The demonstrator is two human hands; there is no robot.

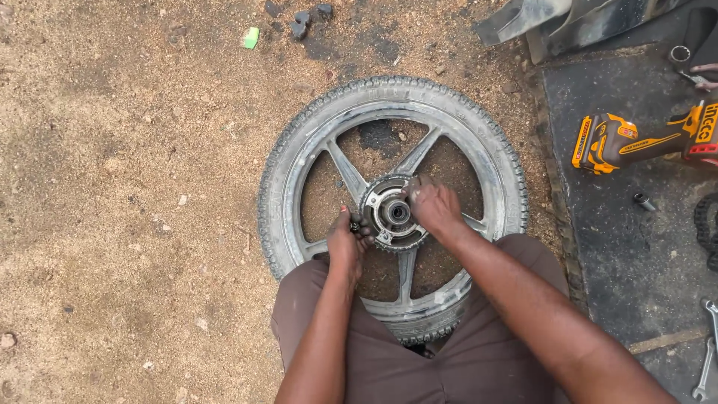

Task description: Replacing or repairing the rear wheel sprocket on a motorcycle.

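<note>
Both hands on sprocket (391, 213) | left hand (348, 241) grip unclear | wrenches (707, 359) cropped

The motorcycle wheel (393, 206) is laid flat on the ground. At its hub, a sprocket (390, 213) is seated. To its right, a cordless drill (636, 138) is placed on a mat (636, 262).

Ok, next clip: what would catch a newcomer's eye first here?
A motorcycle wheel lies flat on the sandy ground mid-frame, tyre on, spokes radiating from a toothed sprocket at its hub. Both hands work there: the left hand at the sprocket's left edge, the right hand at its right. An orange cordless power tool lies on a dark mat at right.
</note>
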